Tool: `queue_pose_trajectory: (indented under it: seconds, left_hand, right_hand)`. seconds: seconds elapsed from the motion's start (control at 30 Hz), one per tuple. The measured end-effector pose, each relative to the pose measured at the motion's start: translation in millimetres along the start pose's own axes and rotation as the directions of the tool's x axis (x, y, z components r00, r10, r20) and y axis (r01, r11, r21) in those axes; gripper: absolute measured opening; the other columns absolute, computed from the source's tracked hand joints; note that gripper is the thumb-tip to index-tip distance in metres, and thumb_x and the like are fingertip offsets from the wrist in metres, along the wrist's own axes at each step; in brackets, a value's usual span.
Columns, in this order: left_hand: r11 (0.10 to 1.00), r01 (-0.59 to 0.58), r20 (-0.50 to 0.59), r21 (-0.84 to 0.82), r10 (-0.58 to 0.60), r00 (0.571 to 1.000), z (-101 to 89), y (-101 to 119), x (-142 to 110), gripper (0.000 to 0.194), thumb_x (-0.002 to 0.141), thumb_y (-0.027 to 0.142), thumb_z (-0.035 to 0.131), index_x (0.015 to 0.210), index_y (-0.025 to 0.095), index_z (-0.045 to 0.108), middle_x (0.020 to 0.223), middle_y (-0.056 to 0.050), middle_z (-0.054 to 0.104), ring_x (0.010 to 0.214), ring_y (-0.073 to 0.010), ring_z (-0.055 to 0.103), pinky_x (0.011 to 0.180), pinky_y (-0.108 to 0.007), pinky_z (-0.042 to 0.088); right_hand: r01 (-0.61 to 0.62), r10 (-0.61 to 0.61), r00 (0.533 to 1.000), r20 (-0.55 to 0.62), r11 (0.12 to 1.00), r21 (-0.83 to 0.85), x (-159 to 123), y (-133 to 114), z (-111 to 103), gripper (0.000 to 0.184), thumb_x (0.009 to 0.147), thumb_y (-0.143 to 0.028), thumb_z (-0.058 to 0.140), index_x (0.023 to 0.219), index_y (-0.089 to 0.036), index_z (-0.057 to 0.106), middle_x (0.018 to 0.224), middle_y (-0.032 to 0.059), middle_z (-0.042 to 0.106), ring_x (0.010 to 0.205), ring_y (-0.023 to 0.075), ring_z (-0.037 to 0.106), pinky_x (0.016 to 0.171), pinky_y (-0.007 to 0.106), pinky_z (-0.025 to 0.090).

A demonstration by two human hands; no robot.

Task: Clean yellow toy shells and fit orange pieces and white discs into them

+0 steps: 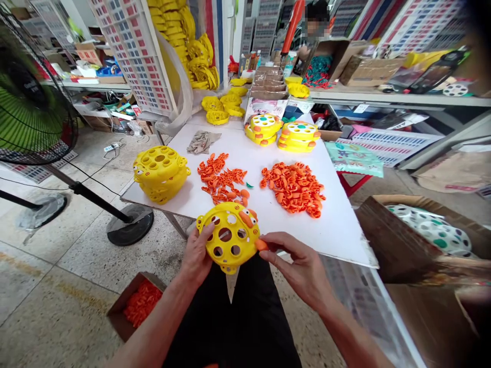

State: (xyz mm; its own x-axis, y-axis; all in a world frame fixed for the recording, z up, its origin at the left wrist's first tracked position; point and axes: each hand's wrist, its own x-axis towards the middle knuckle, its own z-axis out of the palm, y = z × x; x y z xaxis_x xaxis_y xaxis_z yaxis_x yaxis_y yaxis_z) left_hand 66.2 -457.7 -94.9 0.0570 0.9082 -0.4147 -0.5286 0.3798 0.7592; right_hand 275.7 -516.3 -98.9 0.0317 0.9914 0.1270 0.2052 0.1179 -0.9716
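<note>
My left hand (198,251) grips the left rim of a yellow plastic shell (226,249), its thumb lying over the top. The shell is round, has several holes, and carries a duck-like face with an orange beak (248,218). Between thumb and fingertips, my right hand (293,260) pinches a small orange plastic piece (262,245) against the shell's right edge. Whether that piece is seated in the shell I cannot tell. Just beyond lie a loose pile of orange pieces (222,176) and a larger orange pile (295,188) on the white table (245,145).
Stacked yellow shells (161,171) stand at the table's left. Finished-looking yellow toys (299,135) sit at the back, near a grey cloth (203,141). A box of orange pieces (140,305) is on the floor, a fan (28,97) at left, an open carton (402,266) at right.
</note>
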Motion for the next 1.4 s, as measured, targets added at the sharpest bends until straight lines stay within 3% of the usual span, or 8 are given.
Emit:
queue_pose_trajectory:
  seconds: [0.33,0.5,0.73,0.87,1.03,1.17,1.3,1.4]
  left_hand:
    - [0.979,-0.082,-0.05,-0.188,0.074,0.996,10.6,-6.5,-3.1,0.046,0.084,0.027,0.078,0.128,0.02,0.064,0.131,-0.01,0.072,0.125,-0.0277,0.064,0.107,-0.042,0.053]
    - [0.97,-0.115,-0.06,-0.212,0.105,0.993,14.0,-5.3,-5.2,0.041,0.086,0.026,0.075,0.126,0.023,0.066,0.132,-0.007,0.072,0.123,-0.0265,0.065,0.105,-0.042,0.054]
    - [0.978,-0.041,-0.08,-0.206,0.025,0.996,10.6,-14.7,-15.8,0.042,0.085,0.025,0.075,0.125,0.027,0.066,0.128,-0.004,0.074,0.122,-0.0258,0.066,0.103,-0.041,0.055]
    - [0.986,0.019,0.048,-0.167,-0.011,0.999,-16.2,-6.9,-21.1,0.044,0.083,0.031,0.076,0.126,0.031,0.068,0.128,-0.002,0.074,0.126,-0.0274,0.063,0.103,-0.039,0.054]
    - [0.988,0.156,0.293,0.005,-0.15,0.944,-55.6,20.6,-18.0,0.062,0.072,0.066,0.074,0.123,0.031,0.073,0.129,-0.005,0.073,0.133,-0.0362,0.056,0.105,-0.043,0.051]
    - [0.921,0.174,0.381,0.348,-0.309,0.871,-57.1,30.2,-18.3,0.075,0.062,0.058,0.087,0.126,0.024,0.071,0.125,-0.012,0.074,0.122,-0.0402,0.063,0.091,-0.041,0.055]
    - [0.843,0.177,0.483,0.508,-0.449,0.752,-49.4,33.3,-19.6,0.078,0.056,0.062,0.089,0.119,0.018,0.073,0.108,-0.012,0.077,0.108,-0.0378,0.068,0.083,-0.037,0.054]
    - [0.793,0.169,0.448,0.586,-0.49,0.748,-47.2,30.3,-18.5,0.059,0.067,0.05,0.087,0.116,0.019,0.075,0.102,-0.01,0.077,0.095,-0.0294,0.071,0.077,-0.031,0.053]
  right_hand:
    - [-0.163,0.199,0.977,-0.083,0.935,0.315,-33.6,13.2,45.7,0.023,0.082,-0.039,0.081,0.102,-0.028,0.078,0.102,0.0048,0.077,0.092,0.0229,0.071,0.08,0.033,0.059]
    - [-0.281,0.38,0.92,-0.09,0.804,0.524,-32.8,11.8,54.1,0.03,0.077,-0.044,0.084,0.101,-0.027,0.078,0.101,0.0041,0.079,0.097,0.0249,0.072,0.089,0.038,0.059]
    - [-0.299,0.398,0.917,0.01,0.672,0.677,-37.9,17.2,70.6,0.031,0.077,-0.043,0.084,0.104,-0.028,0.078,0.111,0.0053,0.077,0.106,0.0272,0.069,0.092,0.039,0.056]
    - [-0.269,0.319,0.946,0.053,0.687,0.675,-33.1,20.3,52.3,0.028,0.078,-0.04,0.084,0.102,-0.028,0.079,0.101,0.0031,0.076,0.087,0.0197,0.068,0.078,0.03,0.055]
    - [-0.299,0.133,0.938,0.319,0.774,0.558,-13.4,13.3,-6.9,0.031,0.072,-0.045,0.088,0.095,-0.025,0.081,0.108,0.0058,0.075,0.088,0.0204,0.067,0.076,0.031,0.055]
    - [-0.329,0.098,0.857,0.506,0.86,0.389,6.0,-4.1,-37.3,0.03,0.075,-0.044,0.085,0.097,-0.025,0.082,0.112,0.0057,0.074,0.097,0.0221,0.067,0.079,0.031,0.056]
    - [-0.332,0.085,0.789,0.609,0.893,0.305,20.7,-15.5,-40.6,0.031,0.077,-0.044,0.083,0.1,-0.025,0.082,0.115,0.0051,0.074,0.096,0.0209,0.068,0.081,0.031,0.057]
    - [-0.337,0.124,0.826,0.55,0.89,0.305,21.4,-13.5,-37.7,0.03,0.076,-0.046,0.083,0.099,-0.025,0.082,0.126,0.0061,0.071,0.107,0.0247,0.068,0.087,0.036,0.058]
